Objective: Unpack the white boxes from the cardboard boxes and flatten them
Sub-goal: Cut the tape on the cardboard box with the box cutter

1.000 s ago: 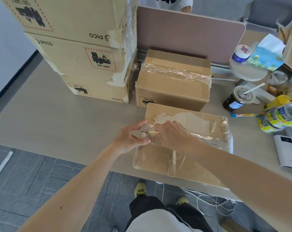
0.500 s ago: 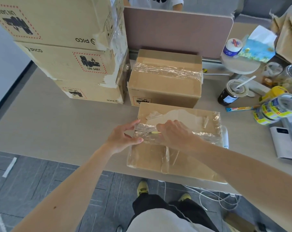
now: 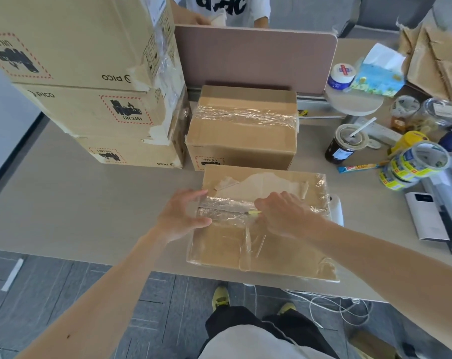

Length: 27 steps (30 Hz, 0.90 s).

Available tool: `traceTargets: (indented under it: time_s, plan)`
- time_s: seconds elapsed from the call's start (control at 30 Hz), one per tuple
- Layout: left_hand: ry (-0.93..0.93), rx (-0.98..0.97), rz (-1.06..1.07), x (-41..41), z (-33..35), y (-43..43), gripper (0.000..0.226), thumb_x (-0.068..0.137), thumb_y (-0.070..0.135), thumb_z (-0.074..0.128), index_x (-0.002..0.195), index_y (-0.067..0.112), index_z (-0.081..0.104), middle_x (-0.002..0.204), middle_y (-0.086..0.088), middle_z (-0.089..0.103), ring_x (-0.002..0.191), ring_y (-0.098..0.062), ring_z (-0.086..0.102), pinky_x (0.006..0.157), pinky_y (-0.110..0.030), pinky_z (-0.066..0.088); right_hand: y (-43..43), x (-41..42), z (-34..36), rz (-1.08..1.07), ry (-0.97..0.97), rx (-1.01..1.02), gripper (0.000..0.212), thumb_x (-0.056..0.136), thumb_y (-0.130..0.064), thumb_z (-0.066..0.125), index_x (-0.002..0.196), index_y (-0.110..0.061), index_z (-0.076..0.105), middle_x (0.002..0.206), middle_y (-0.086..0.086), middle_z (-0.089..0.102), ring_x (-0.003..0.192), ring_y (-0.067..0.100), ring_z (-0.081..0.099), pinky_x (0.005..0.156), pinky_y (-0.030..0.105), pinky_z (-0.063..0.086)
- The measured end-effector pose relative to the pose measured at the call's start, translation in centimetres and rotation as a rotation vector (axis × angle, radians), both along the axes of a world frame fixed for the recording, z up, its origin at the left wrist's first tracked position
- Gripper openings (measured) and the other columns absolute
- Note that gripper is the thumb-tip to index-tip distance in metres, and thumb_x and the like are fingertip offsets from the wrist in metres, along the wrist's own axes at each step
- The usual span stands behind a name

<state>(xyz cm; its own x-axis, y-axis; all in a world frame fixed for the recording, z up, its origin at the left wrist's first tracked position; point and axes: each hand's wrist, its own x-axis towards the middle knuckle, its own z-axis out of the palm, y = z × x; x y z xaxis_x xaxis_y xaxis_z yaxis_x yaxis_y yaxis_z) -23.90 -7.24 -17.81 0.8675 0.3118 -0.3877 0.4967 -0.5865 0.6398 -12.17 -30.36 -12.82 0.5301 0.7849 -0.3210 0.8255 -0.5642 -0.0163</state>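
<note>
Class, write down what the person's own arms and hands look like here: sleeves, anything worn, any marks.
Both arms are bare as far as the view shows: no sleeve covers the left forearm or the right forearm. The left hand and right hand wear no gloves, and no watch, band or ring shows. One small dark spot marks the left forearm low down.

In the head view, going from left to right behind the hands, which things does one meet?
Stack of three large brown cardboard boxes, smaller brown cardboard box sealed with clear tape, dark plastic drink cup with straw, yellow-labelled tape rolls.
</note>
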Motion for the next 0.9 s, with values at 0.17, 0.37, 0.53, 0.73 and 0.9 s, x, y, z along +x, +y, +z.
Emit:
traceTargets:
  time_s: [0.17,0.37,0.53,0.73,0.9]
  plan:
    - [-0.062,0.250,-0.286,3.0,1.7,-4.7,0.065,0.080,0.046,0.073,0.140,0.035,0.050,0.161,0.010,0.019,0.148,-0.011,0.018,0.118,-0.038,0.007,0.0,0.0,0.1,0.008,-0.024,0.002,0.024,0.101,-0.025,0.045,0.116,-0.010,0.057,0.106,0.014,0.063,0.098,0.037,0.063,0.069,0.034,0.037]
    - [0.082,0.272,-0.373,4.7,1.5,-7.8,0.086,0.083,0.052,0.071,0.155,0.034,0.028,0.167,0.007,-0.006,0.153,-0.018,-0.011,0.123,-0.045,-0.006,-1.3,0.5,-0.4,0.025,-0.028,0.034,0.035,0.102,-0.036,0.044,0.117,-0.009,0.059,0.104,0.013,0.064,0.097,0.036,0.065,0.072,0.036,0.042]
    - [0.077,0.302,-0.362,5.0,0.8,-7.8,0.092,0.078,0.053,0.076,0.155,0.035,0.028,0.167,0.006,-0.003,0.154,-0.016,-0.009,0.124,-0.047,-0.003,-4.2,1.3,-0.6,-0.055,0.047,0.048,0.065,0.095,-0.067,0.034,0.106,-0.009,0.061,0.082,0.009,0.057,0.078,0.032,0.062,0.063,0.033,0.041]
    - [0.055,0.315,-0.353,5.3,0.2,-7.7,0.094,0.073,0.052,0.081,0.153,0.035,0.033,0.167,0.003,0.003,0.154,-0.015,-0.007,0.123,-0.043,0.002,-6.8,2.0,-0.3,-0.089,0.039,0.027,0.061,0.094,-0.067,0.040,0.108,-0.012,0.061,0.080,0.007,0.054,0.083,0.032,0.062,0.065,0.033,0.040]
    - [0.052,0.305,-0.332,5.2,0.2,-7.8,0.095,0.072,0.052,0.083,0.153,0.036,0.035,0.167,0.005,0.004,0.153,-0.015,-0.009,0.124,-0.045,0.001,-7.1,2.0,0.2,-0.091,0.071,-0.024,0.070,0.088,-0.074,0.038,0.105,-0.010,0.060,0.080,0.008,0.052,0.086,0.034,0.062,0.066,0.034,0.039]
